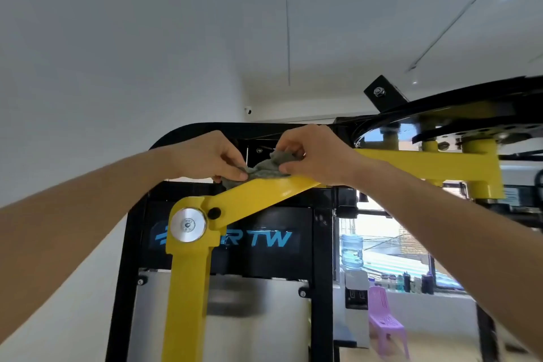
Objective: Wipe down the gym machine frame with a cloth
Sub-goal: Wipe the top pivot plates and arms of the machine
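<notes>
Two bare forearms reach up from the lower corners of the view and meet at a grey cloth [266, 169] bunched on top of the machine's yellow arm [264, 194]. The left hand [205, 156] has its fingers [235, 175] curled shut, pinching the cloth's left end; the right hand [317, 156] has its fingers [289, 167] closed on the right end, so the cloth lies stretched between the two hands, touching the yellow paint.

The yellow arm's long axis slopes up from a silver pivot cap [188, 225] at lower left toward the upper right, where it joins a yellow post under a black pulley wheel [440, 117]. Behind stands the black frame [129, 244] with blue lettering. The room has white walls and ceiling; to the right are a window, a water dispenser [352, 273] and a pink plastic chair [385, 320].
</notes>
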Motion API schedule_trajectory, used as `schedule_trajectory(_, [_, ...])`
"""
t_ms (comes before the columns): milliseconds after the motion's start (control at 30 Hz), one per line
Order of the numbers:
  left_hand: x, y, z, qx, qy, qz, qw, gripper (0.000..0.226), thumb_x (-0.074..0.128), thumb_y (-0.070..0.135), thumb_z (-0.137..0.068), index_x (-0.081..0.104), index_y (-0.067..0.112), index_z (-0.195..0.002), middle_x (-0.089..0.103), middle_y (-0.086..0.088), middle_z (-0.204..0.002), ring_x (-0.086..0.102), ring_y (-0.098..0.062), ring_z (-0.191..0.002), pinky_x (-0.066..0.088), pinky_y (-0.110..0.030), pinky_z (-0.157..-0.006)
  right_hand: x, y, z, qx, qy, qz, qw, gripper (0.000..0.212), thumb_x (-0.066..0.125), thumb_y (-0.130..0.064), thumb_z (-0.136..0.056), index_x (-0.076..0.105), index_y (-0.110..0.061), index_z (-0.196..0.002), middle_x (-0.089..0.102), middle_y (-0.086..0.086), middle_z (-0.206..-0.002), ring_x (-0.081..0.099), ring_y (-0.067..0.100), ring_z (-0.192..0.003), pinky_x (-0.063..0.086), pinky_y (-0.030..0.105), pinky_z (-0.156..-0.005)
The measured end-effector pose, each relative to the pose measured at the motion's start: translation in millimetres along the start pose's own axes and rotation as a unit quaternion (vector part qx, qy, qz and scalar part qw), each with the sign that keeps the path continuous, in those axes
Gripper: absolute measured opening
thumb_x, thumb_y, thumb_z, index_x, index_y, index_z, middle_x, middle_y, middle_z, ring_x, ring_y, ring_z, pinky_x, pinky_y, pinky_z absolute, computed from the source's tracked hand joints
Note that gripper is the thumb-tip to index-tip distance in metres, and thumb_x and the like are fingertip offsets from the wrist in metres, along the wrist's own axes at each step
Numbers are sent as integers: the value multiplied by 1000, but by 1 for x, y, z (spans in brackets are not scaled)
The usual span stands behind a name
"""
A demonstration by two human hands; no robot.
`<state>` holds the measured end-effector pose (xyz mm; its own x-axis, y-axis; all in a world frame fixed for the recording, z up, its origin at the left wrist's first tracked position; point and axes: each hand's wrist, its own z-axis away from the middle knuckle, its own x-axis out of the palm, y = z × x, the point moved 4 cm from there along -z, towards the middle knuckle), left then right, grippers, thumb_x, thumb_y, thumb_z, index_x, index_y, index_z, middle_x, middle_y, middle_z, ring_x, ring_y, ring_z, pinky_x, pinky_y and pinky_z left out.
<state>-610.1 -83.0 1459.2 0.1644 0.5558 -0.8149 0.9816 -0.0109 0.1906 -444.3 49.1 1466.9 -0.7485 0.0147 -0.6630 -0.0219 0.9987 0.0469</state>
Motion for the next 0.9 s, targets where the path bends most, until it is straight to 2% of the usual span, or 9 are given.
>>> schedule_trajectory(200, [5,-3,11,-8,90,219,971,16,72,19,-89,80,14,-102,78,-5,-98,73,-18,-93,60,-24,-78,2,0,33,39,-35,-60,997,27,92,-22,-69,69,-25,-84,72,-10,-76,67,1,-68,54,16,-65])
schedule_trajectory(333, [30,24,4,-23,115,274,954,12,73,22,-91,79,12,-94,77,-6,-91,73,-16,-87,60,-23,-76,5,14,67,139,-75,-123,980,17,82,-26,-83,74,-13,-90,75,2,-76,69,14,-66,55,22,-59])
schedule_trajectory(433, [40,46,-6,-18,166,262,951,16,76,29,-89,76,21,-75,72,6,-71,68,-3,-68,53,-17,-63,-1,26,87,234,-26,-243,941,25,73,-23,-91,70,-6,-108,76,15,-95,71,27,-78,60,35,-72])
schedule_trajectory(500, [51,59,-12,-19,146,239,960,17,80,30,-86,76,18,-74,70,7,-67,65,1,-59,48,-12,-52,-2,24,98,268,-2,-362,893,38,70,-34,-93,68,-4,-115,73,17,-108,70,27,-85,58,37,-77])
schedule_trajectory(567, [66,68,-16,-42,110,248,962,17,81,28,-85,75,15,-76,68,5,-64,63,0,-54,48,-14,-47,-1,16,107,271,-11,-420,866,53,73,-47,-84,69,-4,-115,74,14,-107,70,24,-86,57,34,-75])
schedule_trajectory(667, [80,82,-18,-65,82,285,953,15,81,25,-85,74,16,-76,69,4,-65,65,-3,-56,50,-17,-48,4,12,121,274,-18,-377,885,45,84,-31,-74,69,-3,-107,73,8,-90,70,19,-80,57,28,-68])
schedule_trajectory(767, [72,91,-17,-83,91,271,955,18,81,31,-84,78,14,-85,73,-4,-81,68,-8,-69,53,-23,-61,4,14,136,276,-40,-297,913,9,78,-6,-83,72,-8,-89,71,7,-78,67,16,-69,54,24,-59])
schedule_trajectory(833, [63,96,-16,-87,78,261,958,27,81,35,-82,78,11,-92,67,-12,-87,60,-20,-76,47,-33,-67,-5,19,142,264,-50,-257,928,9,75,-4,-86,72,-11,-80,69,3,-70,62,11,-62,48,22,-51])
schedule_trajectory(900, [55,98,-16,-93,66,267,957,27,81,36,-81,79,12,-91,59,-11,-80,50,-20,-67,39,-29,-57,-22,23,147,259,-25,-230,938,8,77,-12,-87,73,-12,-79,64,-4,-63,54,4,-50,40,19,-44])
